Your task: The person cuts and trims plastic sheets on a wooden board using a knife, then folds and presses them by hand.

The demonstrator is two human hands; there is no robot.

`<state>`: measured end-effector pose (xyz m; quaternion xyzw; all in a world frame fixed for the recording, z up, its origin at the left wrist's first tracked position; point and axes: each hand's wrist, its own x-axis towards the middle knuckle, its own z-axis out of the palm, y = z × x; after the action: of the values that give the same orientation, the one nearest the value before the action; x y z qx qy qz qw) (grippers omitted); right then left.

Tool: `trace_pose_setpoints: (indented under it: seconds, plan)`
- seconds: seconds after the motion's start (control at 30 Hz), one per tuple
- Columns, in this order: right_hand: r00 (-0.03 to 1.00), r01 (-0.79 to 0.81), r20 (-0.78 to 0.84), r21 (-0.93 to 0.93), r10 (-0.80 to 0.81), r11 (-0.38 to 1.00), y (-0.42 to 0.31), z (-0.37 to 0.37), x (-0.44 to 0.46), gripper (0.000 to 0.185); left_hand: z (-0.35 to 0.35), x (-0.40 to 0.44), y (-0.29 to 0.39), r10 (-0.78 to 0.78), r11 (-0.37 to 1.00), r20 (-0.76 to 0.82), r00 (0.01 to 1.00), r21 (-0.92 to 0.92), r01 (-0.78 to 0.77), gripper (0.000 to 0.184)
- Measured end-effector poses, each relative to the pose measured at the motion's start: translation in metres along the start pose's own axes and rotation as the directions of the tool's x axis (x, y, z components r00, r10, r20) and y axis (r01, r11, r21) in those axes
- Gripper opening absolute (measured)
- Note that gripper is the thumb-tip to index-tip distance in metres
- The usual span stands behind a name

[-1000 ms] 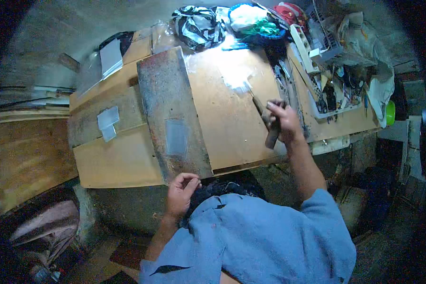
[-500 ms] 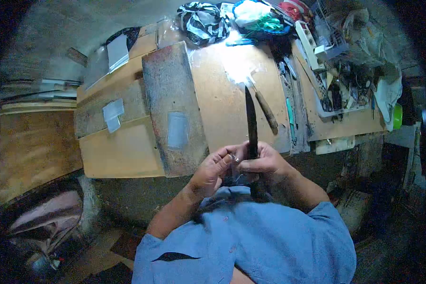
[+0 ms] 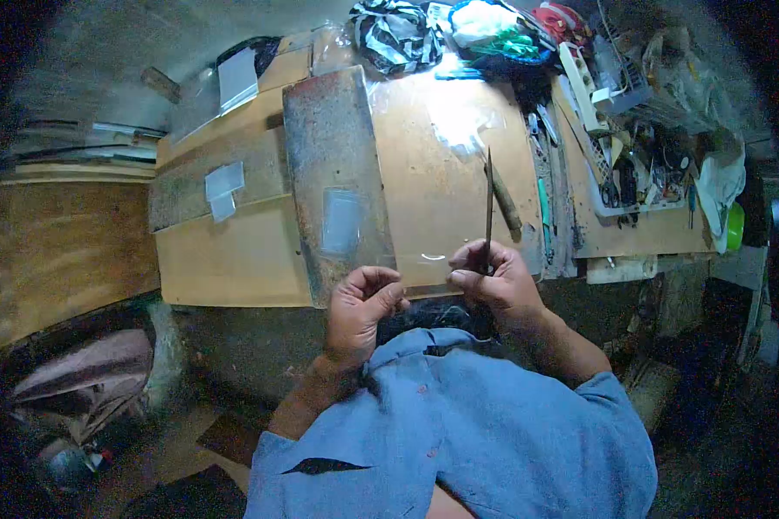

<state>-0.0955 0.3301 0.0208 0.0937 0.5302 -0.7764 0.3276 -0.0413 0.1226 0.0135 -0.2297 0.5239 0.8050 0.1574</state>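
Observation:
My right hand (image 3: 498,281) is closed around the base of a knife (image 3: 490,203). Its long dark blade points away from me, seen nearly edge-on, and the handle is hidden in the hand. My left hand (image 3: 363,311) is closed, thumb pressed to the curled fingers. Between the two hands a curved glint shows on what looks like a piece of clear plastic film (image 3: 433,257); its edges are hard to see. Just beyond the blade, a tool with a wooden handle (image 3: 506,208) lies on the tan board (image 3: 433,190).
A long dark worn board (image 3: 333,121) bears a stack of clear plastic pieces (image 3: 341,221). More clear pieces (image 3: 225,186) lie farther left. To the right are a green-handled tool (image 3: 544,208) and a tool tray (image 3: 640,208). Bags (image 3: 395,36) and a bright light stand behind.
My hands have drawn apart, the left moving left and the right moving right with the knife. The blade has turned from its broad side to nearly edge-on. The view has shifted slightly.

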Motion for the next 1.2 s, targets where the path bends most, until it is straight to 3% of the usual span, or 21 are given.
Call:
trace_pose_setpoints:
  seconds: [0.13, 0.47, 0.77, 0.87, 0.93, 1.1, 1.2]
  plan:
    - [0.996, -0.010, -0.089, -0.133, -0.002, 0.991, 0.008, 0.003, 0.001, 0.017, -0.008, -0.010, 0.007, 0.031, 0.998, -0.053, 0.998, 0.060, -0.028, 0.015]
    - [0.997, -0.045, -0.075, -0.171, 0.033, 0.984, 0.019, 0.029, 0.000, 0.013, -0.037, -0.015, 0.004, 0.075, 0.991, -0.059, 0.995, 0.119, -0.067, 0.013]
    - [0.992, 0.012, -0.119, -0.163, -0.032, 0.987, 0.027, 0.049, 0.001, 0.013, -0.045, -0.015, 0.006, 0.168, 0.981, -0.092, 0.981, 0.111, -0.158, 0.011]
    - [0.980, 0.104, -0.135, -0.279, -0.146, 0.955, 0.040, 0.042, 0.009, 0.012, -0.050, -0.011, 0.005, 0.163, 0.974, -0.075, 0.984, 0.173, -0.149, 0.011]
    - [0.978, 0.101, -0.115, -0.479, -0.176, 0.872, 0.046, 0.035, 0.014, 0.014, -0.055, -0.007, 0.001, 0.179, 0.952, -0.086, 0.980, 0.267, -0.151, 0.013]
    - [0.979, 0.107, -0.108, -0.457, -0.174, 0.883, 0.039, 0.020, 0.029, 0.016, -0.060, 0.004, -0.006, 0.148, 0.967, -0.069, 0.987, 0.221, -0.129, 0.016]
    - [0.951, 0.080, -0.252, -0.364, -0.181, 0.928, 0.027, -0.013, 0.059, 0.020, -0.064, 0.009, -0.009, 0.198, 0.963, -0.138, 0.970, 0.213, -0.166, 0.015]
